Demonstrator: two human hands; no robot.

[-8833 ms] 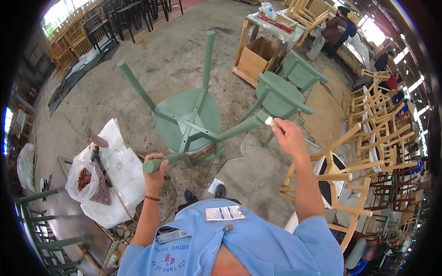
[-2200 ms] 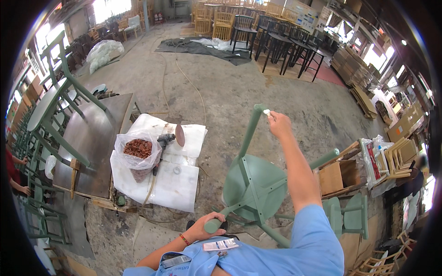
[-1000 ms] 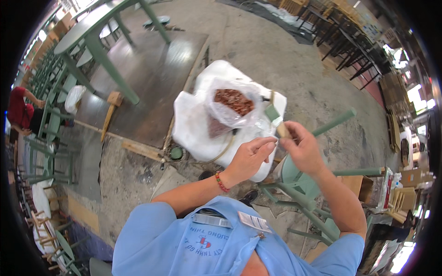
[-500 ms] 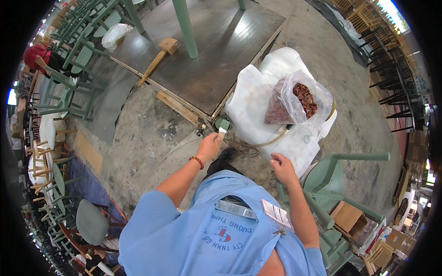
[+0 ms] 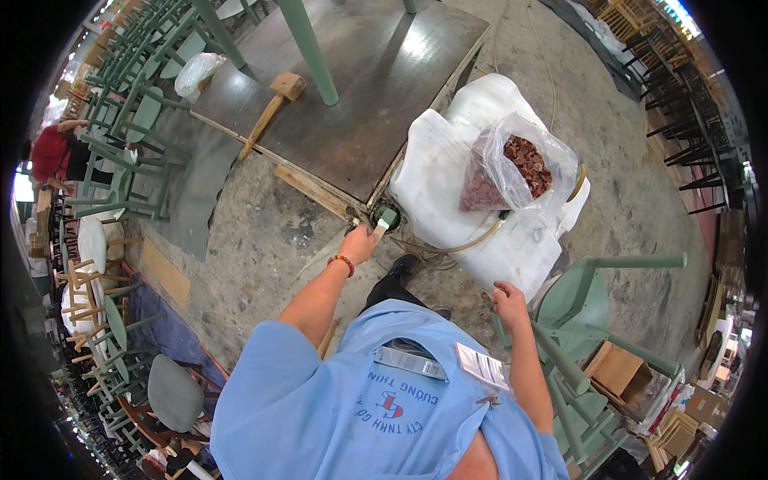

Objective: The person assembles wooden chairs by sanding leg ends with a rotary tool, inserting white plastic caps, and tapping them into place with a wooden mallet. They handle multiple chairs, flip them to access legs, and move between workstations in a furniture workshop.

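Observation:
My left hand (image 5: 360, 242) is closed around the handle of a flat paint brush (image 5: 382, 227). Its green-coated bristles are at a small dark round pot (image 5: 396, 218), by the near corner of a low dark platform (image 5: 336, 152). At the edge of a white foam sheet (image 5: 512, 260), my right hand (image 5: 510, 302) is raised with its fingers curled in; whether anything small is in them is hidden. On that sheet stands an open clear plastic bag (image 5: 528, 164) of small reddish-brown pieces.
A wooden mallet (image 5: 286, 86) lies on the platform beside a green leg (image 5: 308, 56). A green chair (image 5: 572, 308) lies tipped over at right, near a cardboard box (image 5: 618, 372). A hose (image 5: 476, 244) curves over the foam sheet. Another person (image 5: 52, 152) is among green chairs at far left.
The brush has moved slightly toward the pot with my left hand. My right hand has shifted right and nearer my body, its fingers more curled. The person at left has raised an arm.

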